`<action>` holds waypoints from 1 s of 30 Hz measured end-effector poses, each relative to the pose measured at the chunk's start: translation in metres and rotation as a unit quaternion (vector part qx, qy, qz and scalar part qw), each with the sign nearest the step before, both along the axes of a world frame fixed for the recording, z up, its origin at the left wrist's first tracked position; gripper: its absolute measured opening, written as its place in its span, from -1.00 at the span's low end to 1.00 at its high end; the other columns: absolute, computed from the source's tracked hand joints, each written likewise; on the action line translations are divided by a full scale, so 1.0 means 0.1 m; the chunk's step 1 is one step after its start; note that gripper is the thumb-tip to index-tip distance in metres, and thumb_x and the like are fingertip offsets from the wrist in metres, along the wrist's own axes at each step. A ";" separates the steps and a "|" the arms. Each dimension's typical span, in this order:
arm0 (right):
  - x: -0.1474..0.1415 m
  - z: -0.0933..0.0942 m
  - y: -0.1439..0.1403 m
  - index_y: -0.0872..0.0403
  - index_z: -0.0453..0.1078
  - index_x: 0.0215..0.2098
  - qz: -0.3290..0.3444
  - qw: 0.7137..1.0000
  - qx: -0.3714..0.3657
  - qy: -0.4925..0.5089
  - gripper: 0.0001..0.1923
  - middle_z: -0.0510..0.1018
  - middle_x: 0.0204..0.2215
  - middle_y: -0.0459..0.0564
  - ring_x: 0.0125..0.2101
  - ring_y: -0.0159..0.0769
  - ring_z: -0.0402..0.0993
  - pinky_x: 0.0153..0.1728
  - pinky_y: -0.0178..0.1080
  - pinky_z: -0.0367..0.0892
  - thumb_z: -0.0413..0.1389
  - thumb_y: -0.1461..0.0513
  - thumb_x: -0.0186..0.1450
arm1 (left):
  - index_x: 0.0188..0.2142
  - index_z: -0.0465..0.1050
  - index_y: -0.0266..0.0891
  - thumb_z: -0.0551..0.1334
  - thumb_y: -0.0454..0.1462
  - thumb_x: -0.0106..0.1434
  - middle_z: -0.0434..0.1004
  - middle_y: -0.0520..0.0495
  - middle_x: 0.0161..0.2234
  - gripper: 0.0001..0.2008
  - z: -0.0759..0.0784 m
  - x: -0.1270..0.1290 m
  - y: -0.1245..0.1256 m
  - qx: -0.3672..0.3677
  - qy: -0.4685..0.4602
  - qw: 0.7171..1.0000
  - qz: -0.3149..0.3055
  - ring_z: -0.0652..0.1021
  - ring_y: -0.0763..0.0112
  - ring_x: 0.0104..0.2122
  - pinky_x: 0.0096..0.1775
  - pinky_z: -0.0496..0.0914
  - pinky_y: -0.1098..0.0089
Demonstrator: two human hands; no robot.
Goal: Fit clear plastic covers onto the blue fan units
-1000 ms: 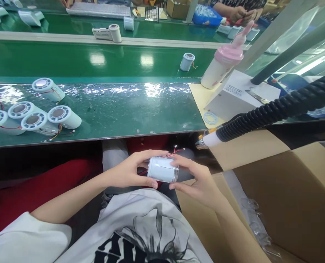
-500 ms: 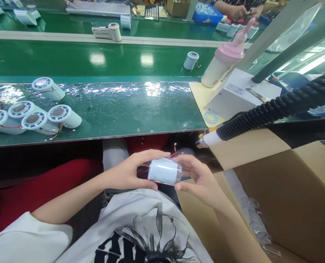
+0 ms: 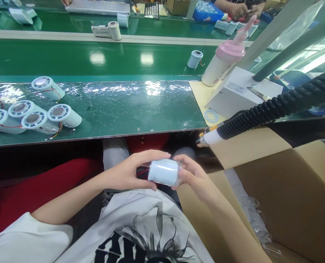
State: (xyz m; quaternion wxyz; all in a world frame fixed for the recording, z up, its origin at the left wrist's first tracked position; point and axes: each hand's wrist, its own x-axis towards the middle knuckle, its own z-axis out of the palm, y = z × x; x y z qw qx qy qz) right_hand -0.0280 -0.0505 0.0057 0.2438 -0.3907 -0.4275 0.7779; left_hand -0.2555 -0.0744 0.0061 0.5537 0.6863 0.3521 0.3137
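Observation:
Level above my lap lies a light blue cylinder (image 3: 165, 172) inside a clear plastic sleeve, whose end sticks out on the right. My left hand (image 3: 139, 170) grips its left end, thumb below and fingers over the top. At the right end my right hand (image 3: 193, 177) has its fingers and thumb closed on the sleeve. Dark red wires show beside my left palm; the cylinder's left end face is hidden. On the bench, a similar blue cylinder (image 3: 65, 115) with a slotted end ring and thin wires leans near several more.
A black corrugated hose (image 3: 260, 111) with a nozzle reaches in from the right. Below it stands an open cardboard box (image 3: 290, 197) with clear plastic pieces. A pink-lidded bottle (image 3: 222, 60) and white metal box (image 3: 241, 93) stand behind. Across the green belt (image 3: 118, 58), a co-worker's hands (image 3: 239, 11) show.
My right thumb and fingers have shifted on the sleeve's right end. The wire tip above the cylinder is out of sight. The lone cylinder on the belt has moved slightly right.

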 end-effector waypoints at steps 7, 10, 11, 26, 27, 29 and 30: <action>-0.06 -0.07 -0.02 0.06 0.19 -0.29 0.012 0.997 -0.073 -0.005 -0.49 0.50 -0.66 -0.14 -0.67 -0.35 0.49 -0.68 -0.41 0.37 0.15 -0.16 0.11 | 0.22 0.19 -0.04 0.39 -0.31 0.06 0.25 -0.20 0.21 -0.26 0.00 -0.01 0.01 0.016 0.005 1.000 -0.004 0.28 0.06 0.21 0.16 0.28 0.10; -0.09 -0.05 -0.02 0.06 0.20 -0.30 0.017 0.995 -0.101 -0.003 -0.44 0.48 -0.69 -0.13 -0.72 -0.35 0.45 -0.75 -0.43 0.31 0.11 -0.22 0.08 | 0.21 0.21 -0.04 0.39 -0.30 0.05 0.26 -0.20 0.21 -0.27 0.00 -0.01 0.02 0.019 0.004 1.000 -0.005 0.27 0.05 0.21 0.16 0.27 0.09; -0.10 -0.05 -0.03 0.07 0.22 -0.31 0.021 0.994 -0.110 -0.001 -0.44 0.49 -0.69 -0.11 -0.73 -0.36 0.44 -0.77 -0.43 0.29 0.09 -0.23 0.09 | 0.20 0.22 -0.04 0.39 -0.30 0.05 0.26 -0.20 0.21 -0.27 -0.01 -0.01 0.02 0.020 0.002 1.000 -0.006 0.28 0.05 0.21 0.15 0.28 0.09; -0.09 -0.14 -0.06 0.15 0.38 -0.47 0.080 0.992 -0.095 -0.001 -0.20 0.41 -0.68 -0.06 -0.77 -0.49 0.28 -0.81 -0.49 0.15 -0.26 -0.34 0.19 | 0.13 0.29 -0.05 0.37 -0.33 0.08 0.31 -0.16 0.12 -0.39 0.00 0.04 -0.01 -0.064 -0.044 0.996 0.033 0.40 0.18 0.10 0.03 0.41 0.25; -0.06 -0.17 -0.08 0.14 0.40 -0.28 0.047 0.999 -0.020 -0.006 -0.24 0.50 -0.55 -0.02 -0.67 -0.43 0.40 -0.71 -0.43 0.30 -0.17 -0.34 0.17 | 0.13 0.28 -0.06 0.36 -0.32 0.09 0.32 -0.16 0.11 -0.40 0.02 0.04 -0.02 -0.091 -0.047 0.994 0.044 0.44 0.20 0.05 0.00 0.43 0.25; -0.01 -0.20 -0.11 0.02 0.21 0.10 -0.006 0.983 0.184 -0.023 -0.29 0.51 -0.11 0.12 -0.26 -0.22 0.54 -0.31 -0.22 0.50 0.07 -0.23 0.16 | 0.13 0.27 -0.08 0.35 -0.30 0.11 0.36 -0.15 0.07 -0.41 0.05 0.05 -0.03 -0.138 -0.059 0.987 0.057 0.49 0.23 -0.03 -0.06 0.47 0.27; 0.02 -0.20 -0.11 -0.07 0.09 0.19 -0.013 0.954 0.296 -0.037 -0.27 0.38 0.09 0.14 -0.04 -0.15 0.45 -0.09 -0.11 0.44 0.18 -0.11 0.17 | 0.13 0.26 -0.07 0.35 -0.29 0.11 0.38 -0.14 0.05 -0.41 0.06 0.06 -0.04 -0.156 -0.066 0.984 0.059 0.51 0.24 -0.05 -0.08 0.48 0.27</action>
